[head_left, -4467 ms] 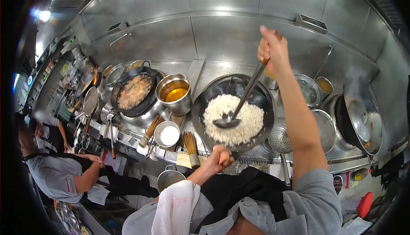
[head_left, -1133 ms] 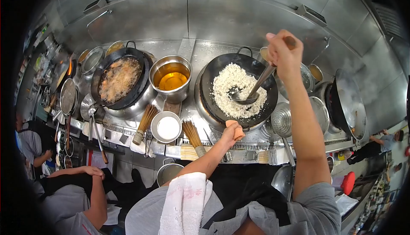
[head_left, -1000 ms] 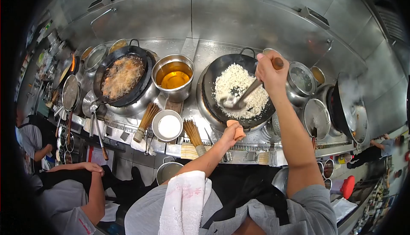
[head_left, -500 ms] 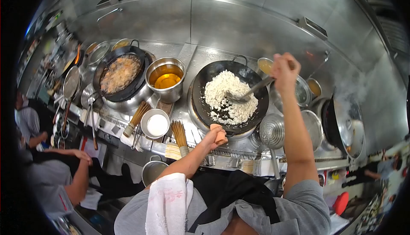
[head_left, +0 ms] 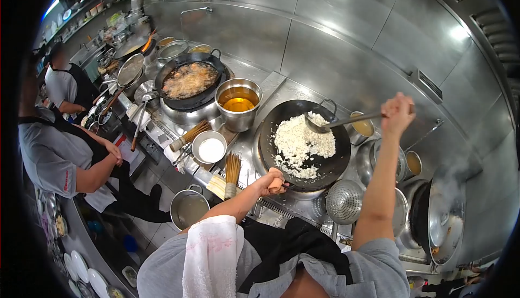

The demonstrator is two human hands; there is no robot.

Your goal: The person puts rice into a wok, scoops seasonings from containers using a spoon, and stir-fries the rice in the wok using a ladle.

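Observation:
White rice (head_left: 295, 141) lies in a black wok (head_left: 340, 160) in front of me. My left hand (head_left: 263, 182) is closed at the wok's near edge, with a folded orange cloth (head_left: 275, 179) in its grip; the near handle is mostly hidden under hand and cloth. Raised to the right of the wok, my right hand (head_left: 398, 115) is wrapped round the end of a long-handled metal ladle (head_left: 349, 120). The ladle's bowl touches the far side of the rice. Some rice is spread thinly toward the near side of the wok.
Left of the wok stand a pot of yellow oil (head_left: 238, 104) and a second wok (head_left: 189, 80) of bubbling food. Bamboo brushes (head_left: 232, 169) and a small bowl (head_left: 209, 149) sit nearer. A perforated skimmer (head_left: 344, 201) lies right. A co-worker (head_left: 65, 141) stands at far left.
My view has turned to the left. The ladle has moved to the far side of the rice, its handle now flatter, and my right hand is farther out right. The rice has shifted in the wok.

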